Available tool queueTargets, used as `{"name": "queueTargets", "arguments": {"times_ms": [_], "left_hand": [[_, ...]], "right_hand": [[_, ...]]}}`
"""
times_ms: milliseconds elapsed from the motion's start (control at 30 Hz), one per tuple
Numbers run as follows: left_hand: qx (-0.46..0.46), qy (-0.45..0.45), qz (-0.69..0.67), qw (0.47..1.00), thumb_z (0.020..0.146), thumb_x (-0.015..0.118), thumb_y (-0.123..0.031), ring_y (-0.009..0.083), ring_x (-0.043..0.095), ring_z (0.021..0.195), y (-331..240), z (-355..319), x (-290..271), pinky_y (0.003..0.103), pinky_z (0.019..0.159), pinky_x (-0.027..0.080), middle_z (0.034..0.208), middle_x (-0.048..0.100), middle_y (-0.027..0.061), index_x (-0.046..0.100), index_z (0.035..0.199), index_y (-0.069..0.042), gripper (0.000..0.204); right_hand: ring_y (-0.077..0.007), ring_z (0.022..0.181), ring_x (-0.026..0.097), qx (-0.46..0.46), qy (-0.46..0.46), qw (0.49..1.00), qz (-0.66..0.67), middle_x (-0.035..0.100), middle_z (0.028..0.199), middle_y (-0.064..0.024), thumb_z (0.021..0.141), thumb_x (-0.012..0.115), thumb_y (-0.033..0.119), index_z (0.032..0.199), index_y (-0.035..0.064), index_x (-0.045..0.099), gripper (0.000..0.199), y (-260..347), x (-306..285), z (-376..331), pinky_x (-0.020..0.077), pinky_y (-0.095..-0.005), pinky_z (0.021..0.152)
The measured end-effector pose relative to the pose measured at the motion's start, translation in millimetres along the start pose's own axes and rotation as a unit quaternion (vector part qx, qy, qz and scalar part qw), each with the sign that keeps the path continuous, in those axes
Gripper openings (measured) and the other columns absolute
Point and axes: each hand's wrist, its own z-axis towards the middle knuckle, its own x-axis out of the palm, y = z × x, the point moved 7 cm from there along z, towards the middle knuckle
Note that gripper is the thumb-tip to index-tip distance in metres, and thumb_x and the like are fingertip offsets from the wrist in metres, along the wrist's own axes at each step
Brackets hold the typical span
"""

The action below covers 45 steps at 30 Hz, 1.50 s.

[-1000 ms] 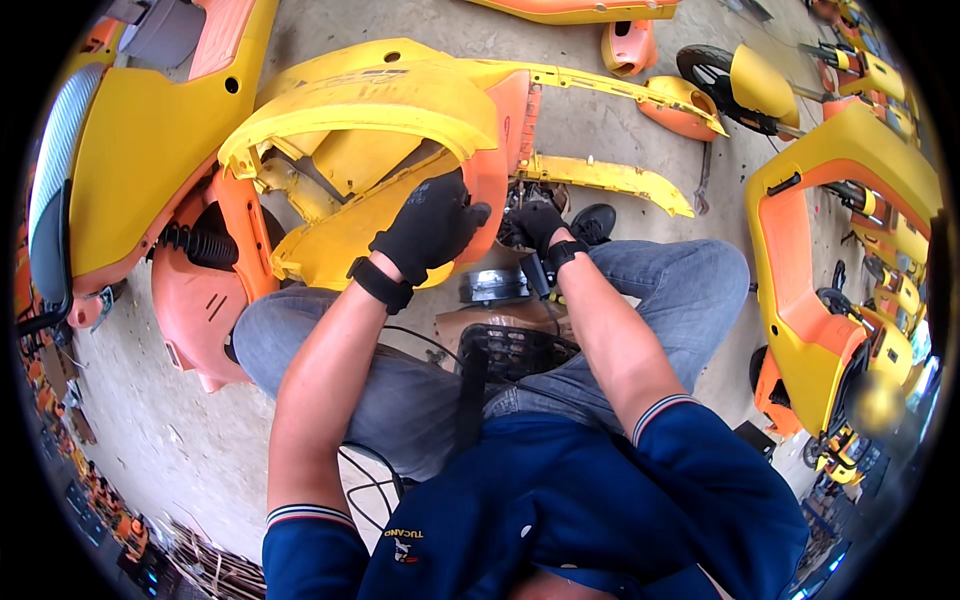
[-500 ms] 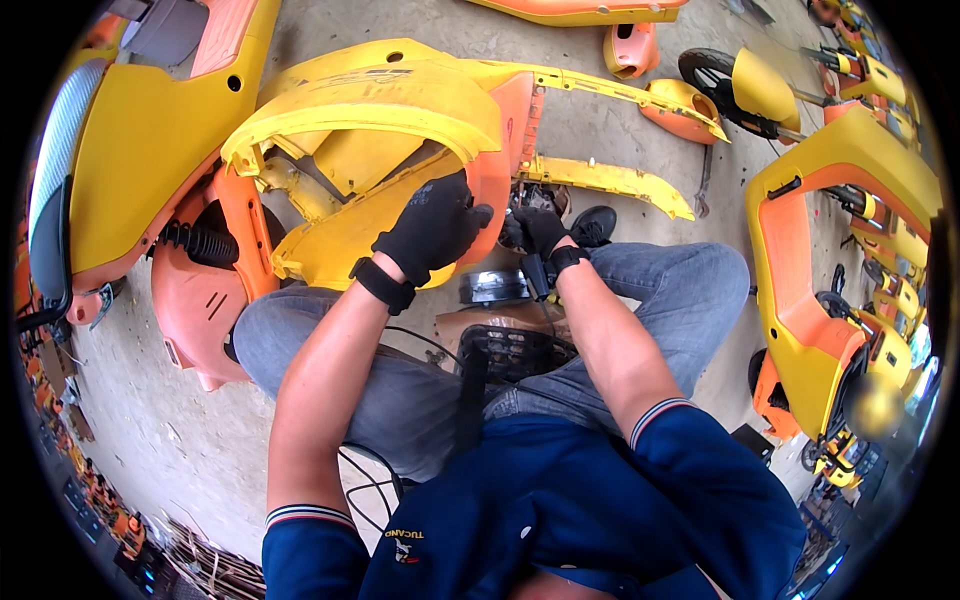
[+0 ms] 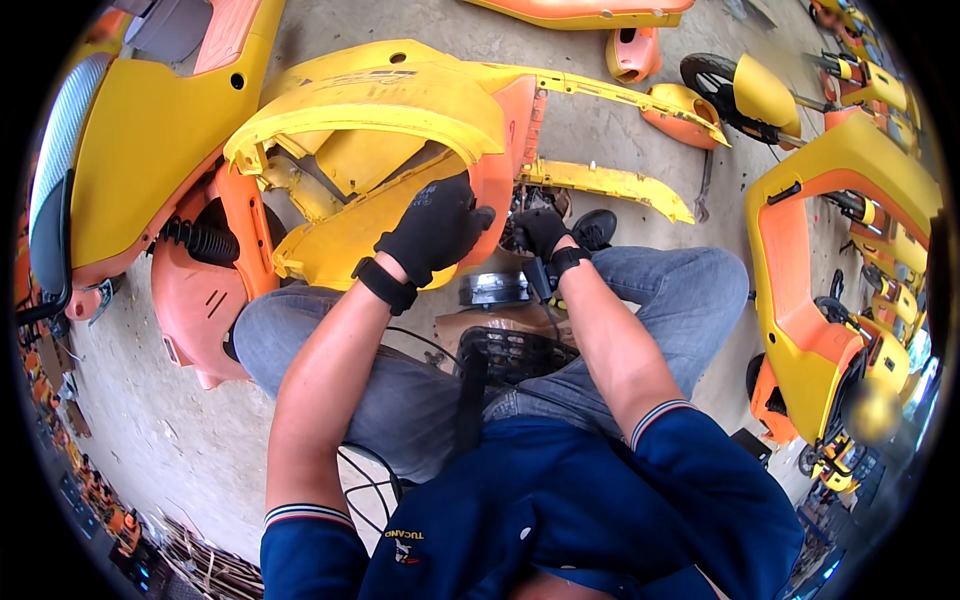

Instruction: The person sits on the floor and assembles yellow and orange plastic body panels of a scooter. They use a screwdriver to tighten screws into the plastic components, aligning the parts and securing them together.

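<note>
A big yellow and orange plastic body panel (image 3: 385, 108), scuffed and with a wide curved opening, stands in front of me. My left hand (image 3: 437, 230), in a black glove, is closed on its orange edge. The thumb points right, and the other fingers are partly hidden. My right hand (image 3: 540, 232), also gloved, is closed just right of that edge, low between my legs. Whatever it holds is dark and too hidden to name. A dark device hangs at my right wrist. Two long yellow arms of the panel, one a lower strip (image 3: 610, 182), reach to the right.
A yellow scooter body (image 3: 150, 150) with a black spring stands at left, beside a pink-orange cover (image 3: 198, 300). At right is an angular yellow-orange frame (image 3: 790, 270). A black wheel (image 3: 712, 85) lies beyond. Below my hands are a shiny round part (image 3: 495, 289) and a black grille-like part (image 3: 515, 352).
</note>
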Motion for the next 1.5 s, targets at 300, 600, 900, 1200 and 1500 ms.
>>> {"name": "queueTargets", "arguments": {"times_ms": [300,600,900,1200,1500], "left_hand": [[-0.009,0.011,0.002,1.000,0.078,0.072,-0.022,0.0376,0.059,0.072,-3.6,1.1,-0.9,0.043,0.062,0.046,0.075,0.060,0.0203,0.058,0.083,0.003,0.029],[-0.016,0.017,-0.007,1.000,0.078,0.072,-0.023,0.0380,0.060,0.072,-4.9,3.5,0.2,0.043,0.063,0.047,0.076,0.061,0.0211,0.058,0.084,0.004,0.031],[-0.005,0.010,0.001,1.000,0.078,0.072,-0.023,0.0385,0.059,0.072,-1.7,3.0,1.0,0.044,0.063,0.046,0.075,0.060,0.0210,0.058,0.081,0.003,0.029],[0.016,-0.025,-0.016,0.999,0.078,0.071,-0.022,0.0374,0.058,0.069,-3.4,1.2,-2.7,0.044,0.061,0.044,0.071,0.059,0.0200,0.057,0.079,0.002,0.029],[0.026,-0.014,-0.023,0.999,0.078,0.071,-0.019,0.0377,0.056,0.067,-18.6,-0.4,-10.8,0.044,0.059,0.043,0.070,0.057,0.0203,0.056,0.077,0.002,0.027]], "right_hand": [[-0.0292,0.084,0.067,0.030,0.004,0.999,0.028,0.068,0.085,-0.0144,0.091,0.050,0.025,0.107,0.0218,0.067,0.023,-3.6,7.1,5.9,0.0515,-0.0374,0.075],[-0.0289,0.084,0.067,0.044,-0.084,0.992,-0.084,0.069,0.093,-0.0156,0.096,0.048,0.030,0.105,0.0173,0.067,0.025,-39.7,14.4,14.6,0.0517,-0.0355,0.072],[-0.0295,0.081,0.068,-0.037,-0.028,0.997,-0.064,0.069,0.093,-0.0167,0.095,0.049,0.031,0.096,0.0138,0.070,0.027,-21.7,17.8,10.7,0.0518,-0.0379,0.071],[-0.0327,0.080,0.067,-0.015,-0.185,0.972,-0.142,0.068,0.088,-0.0176,0.093,0.049,0.028,0.091,0.0111,0.069,0.026,-17.6,-0.2,7.4,0.0520,-0.0427,0.071],[-0.0334,0.084,0.066,0.106,-0.210,0.970,-0.058,0.068,0.086,-0.0184,0.091,0.051,0.027,0.088,0.0061,0.069,0.027,-1.5,-16.9,1.1,0.0508,-0.0431,0.074]]}}
